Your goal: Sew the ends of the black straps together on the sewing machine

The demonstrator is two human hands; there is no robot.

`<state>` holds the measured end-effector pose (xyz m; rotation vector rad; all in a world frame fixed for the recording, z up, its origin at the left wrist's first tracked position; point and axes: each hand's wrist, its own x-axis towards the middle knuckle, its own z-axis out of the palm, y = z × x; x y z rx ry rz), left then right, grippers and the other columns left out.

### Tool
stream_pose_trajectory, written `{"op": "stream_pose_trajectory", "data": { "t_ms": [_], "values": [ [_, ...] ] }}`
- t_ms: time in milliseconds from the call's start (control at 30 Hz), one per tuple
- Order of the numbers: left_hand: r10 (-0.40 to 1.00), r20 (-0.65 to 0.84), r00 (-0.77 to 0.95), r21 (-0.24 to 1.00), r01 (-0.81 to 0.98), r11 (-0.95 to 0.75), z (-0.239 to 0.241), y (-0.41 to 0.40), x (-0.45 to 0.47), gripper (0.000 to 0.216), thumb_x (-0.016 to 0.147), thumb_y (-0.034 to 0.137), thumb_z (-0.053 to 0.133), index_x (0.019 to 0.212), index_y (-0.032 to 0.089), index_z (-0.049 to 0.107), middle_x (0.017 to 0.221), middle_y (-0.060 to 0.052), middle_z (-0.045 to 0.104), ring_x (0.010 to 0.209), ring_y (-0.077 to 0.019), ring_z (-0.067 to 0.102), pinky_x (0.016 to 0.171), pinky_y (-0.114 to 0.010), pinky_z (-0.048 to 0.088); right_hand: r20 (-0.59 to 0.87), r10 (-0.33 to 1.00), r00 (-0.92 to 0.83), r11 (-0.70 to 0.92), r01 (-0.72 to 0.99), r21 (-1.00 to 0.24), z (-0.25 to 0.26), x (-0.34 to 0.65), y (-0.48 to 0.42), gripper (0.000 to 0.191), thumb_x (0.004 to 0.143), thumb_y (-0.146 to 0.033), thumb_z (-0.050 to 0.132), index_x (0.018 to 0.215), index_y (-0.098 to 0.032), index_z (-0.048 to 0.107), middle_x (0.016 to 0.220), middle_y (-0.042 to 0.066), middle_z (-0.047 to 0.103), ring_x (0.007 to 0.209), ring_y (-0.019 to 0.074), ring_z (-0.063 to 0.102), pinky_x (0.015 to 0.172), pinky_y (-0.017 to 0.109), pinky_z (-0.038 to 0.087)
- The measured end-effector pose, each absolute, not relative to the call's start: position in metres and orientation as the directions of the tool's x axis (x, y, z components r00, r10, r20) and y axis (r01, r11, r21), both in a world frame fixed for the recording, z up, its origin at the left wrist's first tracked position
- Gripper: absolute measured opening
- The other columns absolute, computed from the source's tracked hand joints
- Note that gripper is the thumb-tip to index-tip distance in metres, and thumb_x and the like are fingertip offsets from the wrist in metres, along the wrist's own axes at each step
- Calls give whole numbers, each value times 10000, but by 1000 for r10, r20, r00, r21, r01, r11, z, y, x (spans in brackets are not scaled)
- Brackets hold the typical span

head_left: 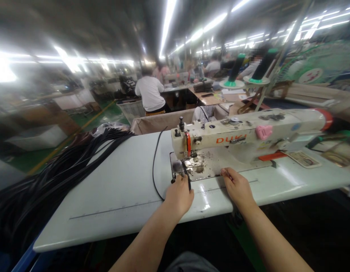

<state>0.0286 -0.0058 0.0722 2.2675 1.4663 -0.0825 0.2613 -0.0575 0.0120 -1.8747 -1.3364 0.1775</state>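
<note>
A cream sewing machine [248, 138] stands on a pale grey table [112, 196]. My left hand [179, 196] is closed on a thin black strap [154, 166] just in front of the needle plate [203, 166]; the strap loops back over the table. My right hand [237, 187] rests on the table to the right of the plate, knuckles up and fingers curled down at the plate's edge, with nothing visible in it.
A large heap of black straps [50, 177] covers the table's left end and hangs over it. Two green-based thread cones [234, 73] stand behind the machine. Other people sit at workstations further back, one in a white shirt [150, 92].
</note>
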Motion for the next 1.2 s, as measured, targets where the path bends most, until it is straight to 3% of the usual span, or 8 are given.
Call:
{"op": "stream_pose_trajectory", "data": {
  "t_ms": [1200],
  "values": [
    [866,-267,423,336,883,-328,63,-1,28,636,963,336,526,1560,143,423,1483,-191,545,1203,-296,673,1025,-360,521,336,842,421,-125,759,-639,15,259,-59,365,984,-516,417,768,-264,569,694,41,648,669,230,602,665,315,428]
  ]
}}
